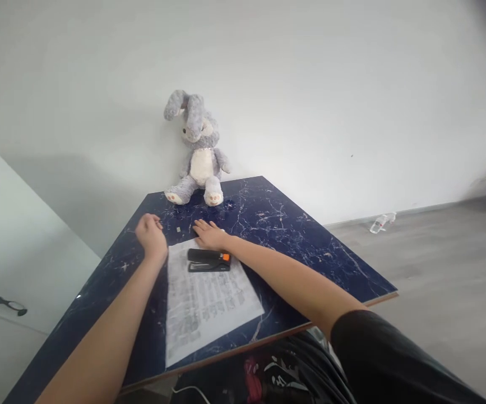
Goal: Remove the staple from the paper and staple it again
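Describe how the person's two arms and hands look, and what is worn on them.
Both forearms are bare, with no watch, ring or glove visible. The left hand shows no sleeve. Behind the right hand, a short black sleeve covers the upper arm.

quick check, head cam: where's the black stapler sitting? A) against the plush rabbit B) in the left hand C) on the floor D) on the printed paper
D: the black stapler lies on the printed paper, just short of the flat right hand; the left hand is loosely closed beside the sheet, not on the stapler.
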Demonstrator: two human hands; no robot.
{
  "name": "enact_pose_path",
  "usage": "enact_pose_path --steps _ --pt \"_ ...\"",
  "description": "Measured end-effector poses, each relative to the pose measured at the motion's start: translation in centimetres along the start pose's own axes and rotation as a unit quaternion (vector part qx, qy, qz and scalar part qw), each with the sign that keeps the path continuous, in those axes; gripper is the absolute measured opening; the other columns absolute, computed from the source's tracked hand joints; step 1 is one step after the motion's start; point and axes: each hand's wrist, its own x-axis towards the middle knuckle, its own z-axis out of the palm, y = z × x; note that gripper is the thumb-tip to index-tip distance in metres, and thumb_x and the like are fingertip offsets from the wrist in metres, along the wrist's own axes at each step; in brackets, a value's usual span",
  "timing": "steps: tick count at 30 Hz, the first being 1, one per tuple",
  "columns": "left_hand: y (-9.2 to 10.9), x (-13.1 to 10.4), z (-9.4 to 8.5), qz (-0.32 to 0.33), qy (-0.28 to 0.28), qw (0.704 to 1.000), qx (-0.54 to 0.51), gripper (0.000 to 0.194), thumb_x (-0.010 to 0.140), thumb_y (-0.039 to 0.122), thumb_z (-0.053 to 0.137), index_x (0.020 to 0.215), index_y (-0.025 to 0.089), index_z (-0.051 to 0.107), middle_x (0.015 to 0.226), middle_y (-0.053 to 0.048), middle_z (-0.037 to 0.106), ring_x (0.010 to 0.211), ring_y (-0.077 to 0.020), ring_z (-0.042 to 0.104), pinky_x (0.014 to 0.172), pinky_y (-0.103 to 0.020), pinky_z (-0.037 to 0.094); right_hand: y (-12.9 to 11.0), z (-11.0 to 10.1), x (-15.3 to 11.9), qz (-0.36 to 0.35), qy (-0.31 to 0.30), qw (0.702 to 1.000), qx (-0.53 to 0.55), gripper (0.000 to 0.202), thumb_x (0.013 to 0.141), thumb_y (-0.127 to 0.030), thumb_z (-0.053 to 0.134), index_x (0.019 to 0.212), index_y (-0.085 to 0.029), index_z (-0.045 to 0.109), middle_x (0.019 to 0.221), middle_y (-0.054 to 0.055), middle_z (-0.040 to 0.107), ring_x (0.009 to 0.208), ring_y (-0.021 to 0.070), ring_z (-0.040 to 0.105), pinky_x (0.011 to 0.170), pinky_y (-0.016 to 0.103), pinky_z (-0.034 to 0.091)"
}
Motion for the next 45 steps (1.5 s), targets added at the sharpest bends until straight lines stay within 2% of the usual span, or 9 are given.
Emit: enact_pose_path --steps 5,9,13,20,25,29,34,39,45 --pt "0.8 -3.7 2.1 0.026 -0.218 0.976 -0.014 0.029 0.100 0.032 0.045 0.078 0.019 0.061 0.073 -0.002 0.061 0.067 -0.0167 0.059 0.064 -0.027 0.045 6.2 -2.5 -5.0 0.059 0.005 0.998 -0.019 0.056 0.110 -0.031 0.045 0.161 -0.009 0.042 0.172 0.020 0.024 0.161 0.0353 0.017 0.128 0.063 0.019" --pt "1.5 -6.4 2.8 0.191 -0.437 0.874 0.093 0.021 0.098 0.033 0.056 0.102 0.021 0.072 0.107 -0.009 0.072 0.103 -0.0263 0.066 0.098 -0.042 0.050 9.1 -4.0 -7.3 0.093 0.020 0.995 0.004 0.053 0.108 -0.028 0.050 0.156 -0.007 0.049 0.170 0.022 0.028 0.161 0.0364 0.018 0.129 0.060 0.019" --pt "2.0 -7.7 2.7 0.253 -0.551 0.783 0.137 0.039 0.103 0.045 0.056 0.133 0.024 0.068 0.142 -0.013 0.064 0.132 -0.0324 0.057 0.115 -0.049 0.043 9.4 -4.1 -7.7 0.096 0.043 0.994 0.030 0.049 0.106 -0.027 0.055 0.151 -0.007 0.056 0.168 0.022 0.033 0.160 0.0361 0.021 0.130 0.057 0.021" --pt "2.1 -7.2 2.4 0.227 -0.582 0.766 0.152 0.050 0.105 0.053 0.051 0.141 0.023 0.065 0.149 -0.014 0.059 0.138 -0.0330 0.055 0.119 -0.050 0.042 10.1 -7.7 -8.5 0.082 0.057 0.988 0.119 0.031 0.107 -0.032 0.054 0.126 -0.017 0.075 0.145 0.012 0.064 0.135 0.0296 0.061 0.115 0.042 0.048" --pt "1.4 -6.8 2.4 0.238 -0.581 0.764 0.150 0.048 0.104 0.052 0.052 0.139 0.022 0.067 0.148 -0.014 0.060 0.141 -0.0331 0.053 0.121 -0.052 0.040 10.2 -12.8 -12.4 -0.015 -0.132 0.951 0.280 0.045 0.100 -0.052 0.068 0.131 -0.019 0.074 0.128 0.012 0.073 0.111 0.0264 0.071 0.092 0.034 0.058" --pt "1.3 -7.0 2.5 0.207 -0.552 0.799 0.119 0.044 0.105 0.046 0.047 0.135 0.020 0.068 0.145 -0.014 0.062 0.136 -0.0313 0.058 0.119 -0.050 0.042 10.4 -13.5 -15.3 -0.077 -0.211 0.905 0.361 0.063 0.089 -0.046 0.085 0.143 -0.018 0.067 0.135 0.014 0.069 0.109 0.0244 0.070 0.092 0.032 0.057" --pt "1.5 -7.8 3.4 0.035 -0.514 0.857 -0.016 0.049 0.106 0.054 0.043 0.129 0.021 0.070 0.140 -0.012 0.069 0.133 -0.0295 0.062 0.119 -0.049 0.043 10.6 -12.1 -15.9 -0.095 -0.220 0.877 0.416 0.059 0.094 -0.044 0.081 0.143 -0.015 0.065 0.133 0.017 0.069 0.110 0.0257 0.070 0.093 0.037 0.059" --pt "1.4 -8.2 4.1 -0.203 -0.452 0.850 -0.177 0.063 0.105 0.067 0.038 0.121 0.015 0.071 0.141 -0.021 0.068 0.137 -0.0298 0.062 0.120 -0.046 0.044 9.8 -12.3 -15.8 -0.112 -0.212 0.889 0.390 0.063 0.095 -0.043 0.079 0.150 -0.018 0.060 0.143 0.017 0.064 0.113 0.0258 0.070 0.092 0.035 0.060" --pt "1.7 -8.1 3.9 -0.238 -0.438 0.843 -0.203 0.062 0.105 0.066 0.043 0.115 0.013 0.073 0.137 -0.023 0.070 0.136 -0.0305 0.063 0.121 -0.047 0.043 9.5 -12.7 -16.6 -0.110 -0.175 0.912 0.355 0.069 0.095 -0.052 0.077 0.151 -0.016 0.059 0.137 0.018 0.066 0.115 0.0280 0.068 0.093 0.037 0.058"
